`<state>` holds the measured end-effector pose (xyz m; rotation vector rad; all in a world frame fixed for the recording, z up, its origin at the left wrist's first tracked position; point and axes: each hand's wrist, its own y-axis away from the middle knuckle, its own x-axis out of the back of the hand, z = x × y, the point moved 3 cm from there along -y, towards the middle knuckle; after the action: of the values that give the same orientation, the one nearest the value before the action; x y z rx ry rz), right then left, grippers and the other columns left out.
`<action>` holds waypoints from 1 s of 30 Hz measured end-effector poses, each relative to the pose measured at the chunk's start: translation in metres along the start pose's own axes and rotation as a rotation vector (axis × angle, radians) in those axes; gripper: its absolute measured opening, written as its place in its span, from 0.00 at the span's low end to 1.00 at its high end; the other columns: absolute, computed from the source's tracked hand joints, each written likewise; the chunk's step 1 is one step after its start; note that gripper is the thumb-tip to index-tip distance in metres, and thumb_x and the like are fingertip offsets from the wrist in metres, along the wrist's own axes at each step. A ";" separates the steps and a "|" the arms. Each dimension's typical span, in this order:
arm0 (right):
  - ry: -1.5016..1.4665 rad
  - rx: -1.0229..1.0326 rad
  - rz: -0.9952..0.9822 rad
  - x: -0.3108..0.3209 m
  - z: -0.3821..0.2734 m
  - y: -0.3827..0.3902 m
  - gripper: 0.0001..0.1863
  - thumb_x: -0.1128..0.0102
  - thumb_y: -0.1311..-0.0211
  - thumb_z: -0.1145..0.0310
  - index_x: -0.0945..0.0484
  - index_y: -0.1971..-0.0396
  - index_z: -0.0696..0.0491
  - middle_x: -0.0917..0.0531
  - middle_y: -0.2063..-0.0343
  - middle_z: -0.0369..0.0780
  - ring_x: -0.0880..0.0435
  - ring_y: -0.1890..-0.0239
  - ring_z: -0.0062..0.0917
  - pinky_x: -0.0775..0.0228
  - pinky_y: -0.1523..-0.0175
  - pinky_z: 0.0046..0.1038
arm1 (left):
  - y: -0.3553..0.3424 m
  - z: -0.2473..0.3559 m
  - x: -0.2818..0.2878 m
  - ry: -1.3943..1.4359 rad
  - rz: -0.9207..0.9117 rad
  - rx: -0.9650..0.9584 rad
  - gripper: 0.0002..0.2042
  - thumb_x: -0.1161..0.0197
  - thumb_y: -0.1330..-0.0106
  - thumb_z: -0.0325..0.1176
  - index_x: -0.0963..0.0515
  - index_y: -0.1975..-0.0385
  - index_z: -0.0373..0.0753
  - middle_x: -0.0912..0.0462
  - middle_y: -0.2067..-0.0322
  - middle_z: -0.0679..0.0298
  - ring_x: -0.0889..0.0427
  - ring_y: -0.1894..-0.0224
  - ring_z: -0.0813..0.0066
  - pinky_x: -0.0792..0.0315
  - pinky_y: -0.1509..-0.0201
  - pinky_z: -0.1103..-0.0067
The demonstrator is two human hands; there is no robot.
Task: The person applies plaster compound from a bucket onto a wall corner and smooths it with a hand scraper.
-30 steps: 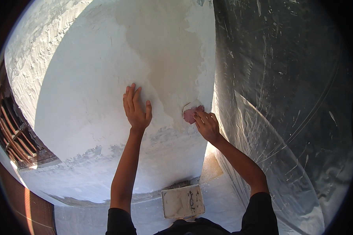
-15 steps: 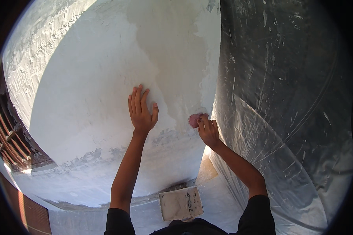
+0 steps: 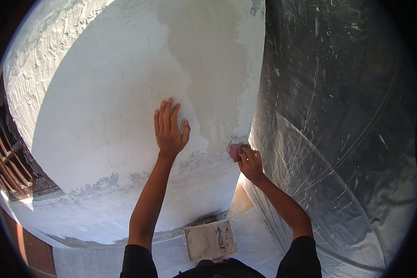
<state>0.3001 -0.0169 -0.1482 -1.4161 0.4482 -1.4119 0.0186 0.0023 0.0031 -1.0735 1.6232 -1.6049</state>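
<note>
My left hand (image 3: 170, 129) lies spread with its fingertips on the pale plastered wall (image 3: 102, 111), left of a damp grey patch (image 3: 204, 55). Near the wall's right edge, my right hand (image 3: 249, 164) grips a small pink pad (image 3: 236, 150) with a pale flat edge above it, pressed to the surface at the lower end of that patch. Whether the pad is a scraper or a sponge I cannot tell. Below both hands, a rectangular tray (image 3: 197, 243) holds beige paste with dark smears.
A dark plastic sheet (image 3: 338, 78) hangs at the right, with clear crumpled film (image 3: 319, 217) over its lower part. At the far left are rough plaster (image 3: 41, 60) and a dark grille with reddish bars (image 3: 11, 162). Pale sheeting (image 3: 92, 264) covers the bottom.
My right hand has moved down and slightly right with the pink pad. My left hand has shifted a little to the right in the picture, as has the wall's edge.
</note>
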 end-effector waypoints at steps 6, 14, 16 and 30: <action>-0.188 -0.021 0.091 0.022 0.012 0.006 0.17 0.34 0.48 0.73 0.20 0.56 0.56 0.20 0.56 0.38 0.21 0.57 0.28 0.35 0.51 0.36 | 0.001 0.003 -0.002 -0.053 -0.010 -0.017 0.23 0.44 0.37 0.32 0.31 0.42 0.34 0.35 0.35 0.51 0.40 0.30 0.54 0.47 0.29 0.55; -0.281 -0.147 0.207 0.049 0.023 -0.039 0.12 0.33 0.45 0.75 0.17 0.60 0.51 0.14 0.63 0.33 0.22 0.60 0.26 0.39 0.49 0.33 | 0.002 0.002 -0.004 -0.107 -0.022 -0.021 0.23 0.44 0.36 0.33 0.32 0.41 0.34 0.35 0.35 0.52 0.40 0.30 0.55 0.48 0.29 0.56; -0.473 -0.214 0.208 0.045 0.028 -0.054 0.11 0.33 0.45 0.74 0.17 0.60 0.52 0.14 0.65 0.33 0.23 0.61 0.26 0.40 0.49 0.32 | 0.002 0.002 -0.006 -0.112 -0.015 -0.024 0.23 0.44 0.36 0.33 0.31 0.41 0.34 0.35 0.35 0.51 0.40 0.30 0.55 0.48 0.28 0.56; -0.532 -0.200 0.278 0.066 0.069 -0.159 0.15 0.32 0.48 0.75 0.18 0.58 0.54 0.15 0.67 0.37 0.22 0.64 0.28 0.39 0.51 0.30 | 0.003 0.004 -0.007 -0.131 -0.018 -0.032 0.23 0.44 0.37 0.33 0.31 0.42 0.33 0.35 0.34 0.51 0.40 0.30 0.54 0.47 0.29 0.55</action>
<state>0.3152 0.0174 0.0341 -1.7423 0.4242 -0.7427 0.0251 0.0063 -0.0014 -1.1877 1.5610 -1.4921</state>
